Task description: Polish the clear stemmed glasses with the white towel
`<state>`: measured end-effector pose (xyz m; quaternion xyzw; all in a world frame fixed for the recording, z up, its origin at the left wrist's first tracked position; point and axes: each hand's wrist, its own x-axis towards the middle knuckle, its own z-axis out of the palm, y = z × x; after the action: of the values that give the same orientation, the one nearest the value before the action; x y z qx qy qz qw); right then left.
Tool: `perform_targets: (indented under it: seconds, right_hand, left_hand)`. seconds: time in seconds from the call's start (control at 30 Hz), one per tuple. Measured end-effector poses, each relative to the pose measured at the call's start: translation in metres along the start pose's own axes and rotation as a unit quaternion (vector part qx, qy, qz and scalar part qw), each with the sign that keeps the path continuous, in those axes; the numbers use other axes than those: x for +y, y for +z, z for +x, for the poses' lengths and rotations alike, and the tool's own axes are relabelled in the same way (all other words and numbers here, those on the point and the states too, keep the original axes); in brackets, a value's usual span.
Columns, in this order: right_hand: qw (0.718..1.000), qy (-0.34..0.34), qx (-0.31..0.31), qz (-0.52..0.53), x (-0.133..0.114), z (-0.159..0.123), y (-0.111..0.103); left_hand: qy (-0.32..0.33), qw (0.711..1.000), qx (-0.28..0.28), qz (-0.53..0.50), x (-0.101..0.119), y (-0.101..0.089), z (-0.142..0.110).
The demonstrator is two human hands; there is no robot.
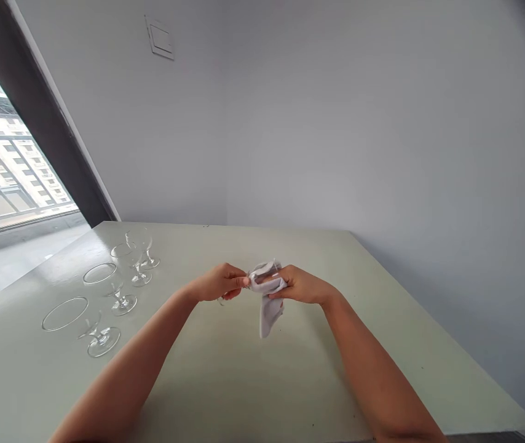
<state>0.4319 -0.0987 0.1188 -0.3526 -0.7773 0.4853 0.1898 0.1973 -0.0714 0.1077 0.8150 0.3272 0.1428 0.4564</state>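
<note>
Over the middle of the table, my left hand (224, 283) pinches a clear stemmed glass by its stem. A bit of the glass's foot (221, 301) pokes out below the fingers, and the rest of it is mostly hidden. The glass appears tilted on its side, its bowl towards the right. Closed round a pale grey-white cloth (270, 317), my right hand (297, 284) presses it at the bowl, with the fingers tucked into the folds. One end of the cloth hangs down below. I cannot tell how far it reaches inside the bowl.
Several clear stemmed glasses (104, 341) stand upright in a row on the left of the pale green table (225, 394). Grey walls (359, 123) border the far and right sides. A light switch (160, 38) and a window (4, 147) are at the left.
</note>
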Motion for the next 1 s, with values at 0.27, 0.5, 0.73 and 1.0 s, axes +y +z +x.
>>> perform_targets:
  seconds: [0.27,0.5,0.73,1.0]
  right_hand:
    - [0.982,-0.001,0.153,-0.112,-0.002,-0.028,-0.032]
    - [0.895,-0.084,0.273,-0.342,-0.022,-0.026,-0.011]
    - [0.864,-0.096,0.265,-0.417,0.001,0.026,0.04]
    - [0.964,0.052,0.208,0.155,0.028,0.014,-0.011]
  left_hand:
    - [-0.061,0.989,-0.042,-0.128,-0.022,-0.008,0.004]
    - [-0.106,0.983,0.147,0.034,-0.029,-0.002,0.012]
    - [0.015,0.911,0.221,0.347,-0.009,0.028,0.013]
    - [0.095,0.919,0.223,0.312,-0.005,0.038,0.013]
